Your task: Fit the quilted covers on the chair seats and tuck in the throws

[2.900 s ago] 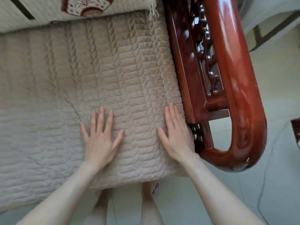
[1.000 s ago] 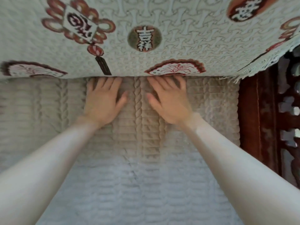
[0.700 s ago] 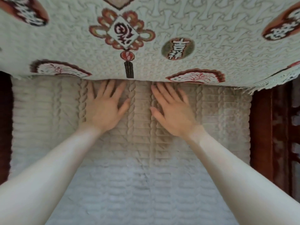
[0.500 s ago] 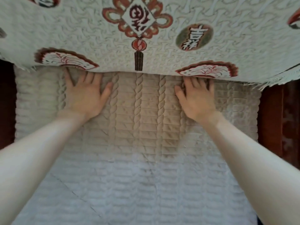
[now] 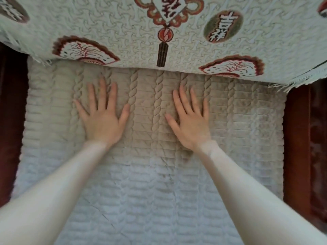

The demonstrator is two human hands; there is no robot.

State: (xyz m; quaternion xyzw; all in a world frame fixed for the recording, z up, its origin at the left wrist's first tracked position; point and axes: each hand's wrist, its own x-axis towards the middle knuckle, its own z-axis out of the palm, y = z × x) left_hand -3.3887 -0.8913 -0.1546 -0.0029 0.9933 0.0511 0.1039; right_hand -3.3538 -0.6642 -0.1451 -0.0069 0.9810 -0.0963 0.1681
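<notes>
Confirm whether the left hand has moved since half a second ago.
Yes. The left hand slid back toward the person; its fingertips now lie clear of the edge of the throw.

The quilted cover is beige, stitched in horizontal ribs crossed by vertical braided rows. Toward the seat's front edge it looks paler, almost grey-white. The throw along the seat's back edge is cream-white with a raised interlocking weave. On it a red-brown knot ornament frames a white diamond above a red bead and a dark brown tassel. An olive-green medallion carries white characters. The fan shapes are white with red branching lines and brown-red scalloped rims. The chair frame is dark red-brown.
</notes>
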